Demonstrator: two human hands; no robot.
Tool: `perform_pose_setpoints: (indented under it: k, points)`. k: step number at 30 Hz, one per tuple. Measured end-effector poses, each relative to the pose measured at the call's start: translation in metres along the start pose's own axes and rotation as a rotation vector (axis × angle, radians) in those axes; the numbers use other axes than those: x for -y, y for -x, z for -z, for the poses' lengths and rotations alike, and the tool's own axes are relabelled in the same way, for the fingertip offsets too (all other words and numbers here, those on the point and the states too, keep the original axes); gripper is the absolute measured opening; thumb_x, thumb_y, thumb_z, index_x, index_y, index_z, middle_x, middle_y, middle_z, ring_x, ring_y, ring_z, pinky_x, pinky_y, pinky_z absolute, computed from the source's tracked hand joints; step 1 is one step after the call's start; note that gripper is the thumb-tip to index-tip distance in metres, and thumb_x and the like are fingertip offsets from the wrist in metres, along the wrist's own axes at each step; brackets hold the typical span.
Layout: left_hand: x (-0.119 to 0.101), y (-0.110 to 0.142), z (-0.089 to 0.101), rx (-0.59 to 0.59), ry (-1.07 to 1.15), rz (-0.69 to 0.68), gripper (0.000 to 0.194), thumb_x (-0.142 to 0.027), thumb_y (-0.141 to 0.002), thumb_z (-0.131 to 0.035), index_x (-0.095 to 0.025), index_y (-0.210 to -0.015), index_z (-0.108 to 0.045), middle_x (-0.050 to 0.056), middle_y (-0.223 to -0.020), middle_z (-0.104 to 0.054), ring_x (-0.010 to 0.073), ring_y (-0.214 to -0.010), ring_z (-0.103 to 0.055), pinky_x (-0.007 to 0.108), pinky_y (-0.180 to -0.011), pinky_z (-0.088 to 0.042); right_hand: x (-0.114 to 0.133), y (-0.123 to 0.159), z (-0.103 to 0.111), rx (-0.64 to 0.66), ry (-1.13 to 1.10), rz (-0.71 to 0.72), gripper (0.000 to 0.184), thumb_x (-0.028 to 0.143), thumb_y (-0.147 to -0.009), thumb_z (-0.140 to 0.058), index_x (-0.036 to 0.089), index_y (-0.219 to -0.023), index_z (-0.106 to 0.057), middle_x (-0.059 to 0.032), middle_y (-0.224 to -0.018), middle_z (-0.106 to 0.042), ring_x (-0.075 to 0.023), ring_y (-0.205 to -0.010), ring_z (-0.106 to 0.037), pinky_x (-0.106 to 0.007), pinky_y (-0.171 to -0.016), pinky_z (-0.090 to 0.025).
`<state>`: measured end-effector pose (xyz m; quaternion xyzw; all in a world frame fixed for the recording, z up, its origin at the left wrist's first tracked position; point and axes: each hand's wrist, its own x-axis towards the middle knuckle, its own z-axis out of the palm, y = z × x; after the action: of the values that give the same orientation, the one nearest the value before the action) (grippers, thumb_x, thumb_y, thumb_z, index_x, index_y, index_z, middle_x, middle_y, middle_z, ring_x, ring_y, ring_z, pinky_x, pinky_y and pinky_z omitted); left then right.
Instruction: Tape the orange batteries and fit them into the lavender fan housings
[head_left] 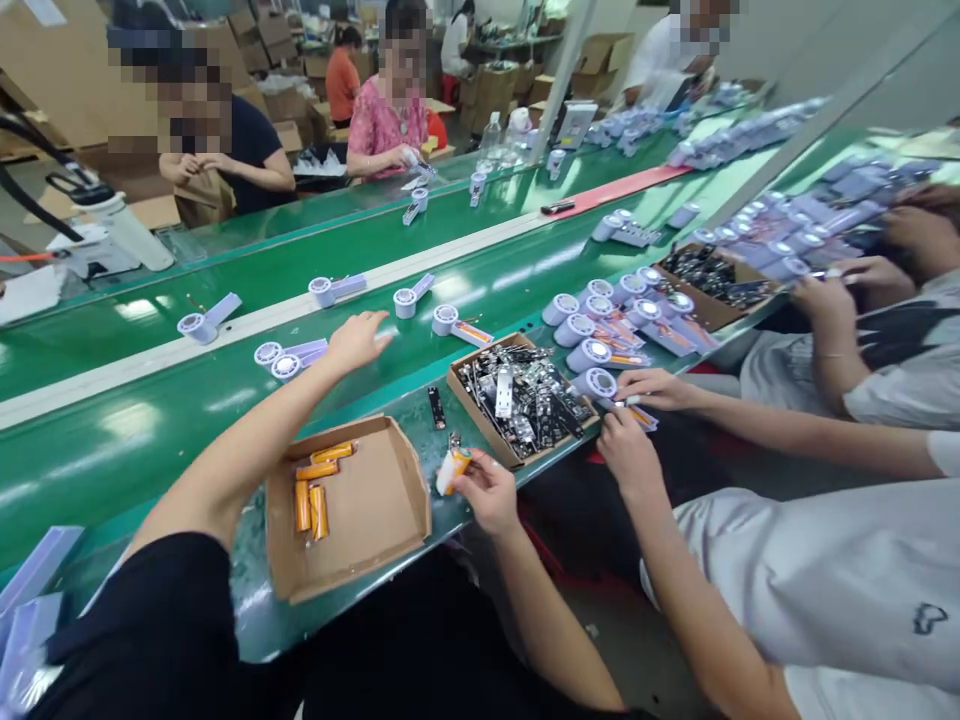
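The left hand [358, 342] is stretched over the green belt [390, 362], fingers extended and loosely together, nothing seen between them; the nearest lilac fan unit [405, 303] lies just beyond and to the right of these fingertips, apparently not touched, its round head towards them and its handle running away and to the right; a second fan unit [445, 320] lies farther right of the same fingertips, its handle slanting right and back towards the body; the left hand is nearer to both

The right hand [489, 492] pinches an orange cell [454, 468] with a white face between thumb and fingers, the cell slanting, though its full long axis is partly hidden; a loose black board [436, 408] lies just beyond these fingers; the cardboard tray [390, 490] of orange cells is to their left, its wall near; the box of boards [478, 428] closes in beyond and right, with a co-worker's hand [634, 450] well to the right; bare belt leaves open room around the left fingers
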<state>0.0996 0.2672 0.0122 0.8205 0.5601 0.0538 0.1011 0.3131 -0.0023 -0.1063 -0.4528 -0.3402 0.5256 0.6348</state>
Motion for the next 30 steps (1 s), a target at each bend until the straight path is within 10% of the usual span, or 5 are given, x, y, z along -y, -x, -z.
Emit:
perform_pose_setpoints:
  k: [5, 10, 17, 22, 30]
  points:
    - [-0.044, -0.104, -0.035, -0.059, 0.028, 0.115, 0.082, -0.043, -0.103, -0.068, -0.022, -0.175, -0.035, 0.026, -0.18, -0.032, 0.0451, -0.159, -0.047, 0.057, -0.127, -0.045, -0.029, -0.02, -0.022, -0.087, 0.147, 0.398, 0.036, 0.047, -0.087, -0.092, 0.02, -0.109, -0.083, -0.0103, -0.091, -0.085, -0.0278, -0.073, -0.084, -0.039, -0.066, -0.073]
    - [-0.047, -0.136, -0.056, -0.041, 0.051, 0.094, 0.051, -0.03, -0.104, -0.062, -0.028, -0.155, -0.059, 0.017, -0.162, -0.053, 0.0317, -0.135, -0.069, 0.043, -0.113, -0.057, -0.034, -0.018, -0.012, -0.016, 0.43, 0.645, 0.026, 0.026, -0.093, -0.085, 0.024, -0.119, -0.085, -0.0093, -0.102, -0.088, -0.0279, -0.085, -0.086, -0.037, -0.071, -0.074]
    - [0.057, -0.084, 0.007, -0.02, -0.091, -0.018, 0.041, -0.033, -0.1, -0.06, -0.026, -0.14, -0.071, 0.013, -0.144, -0.061, 0.0313, -0.124, -0.069, 0.044, -0.109, -0.057, -0.025, -0.018, -0.008, 0.082, 0.442, 0.557, 0.024, 0.027, -0.095, -0.083, 0.023, -0.119, -0.085, -0.0099, -0.1, -0.088, -0.0268, -0.083, -0.085, -0.037, -0.078, -0.074]
    - [0.16, -0.041, 0.056, 0.272, -0.417, -0.022, 0.041, -0.041, -0.1, -0.054, -0.028, -0.124, -0.085, 0.009, -0.154, -0.061, 0.0291, -0.131, -0.067, 0.039, -0.12, -0.049, -0.026, -0.022, -0.012, 0.105, 0.394, 0.535, 0.024, 0.029, -0.093, -0.085, 0.023, -0.117, -0.086, -0.0101, -0.098, -0.087, -0.0274, -0.083, -0.085, -0.037, -0.076, -0.073]
    - [0.138, -0.015, 0.012, 0.37, -0.347, 0.153, 0.109, -0.084, -0.071, -0.076, -0.023, -0.161, -0.062, 0.021, -0.173, -0.046, 0.0503, -0.161, -0.033, 0.061, -0.127, -0.039, -0.041, -0.022, -0.016, 0.017, 0.205, 0.374, 0.032, 0.042, -0.091, -0.09, 0.021, -0.114, -0.083, -0.0105, -0.098, -0.086, -0.0255, -0.079, -0.084, -0.037, -0.072, -0.074]
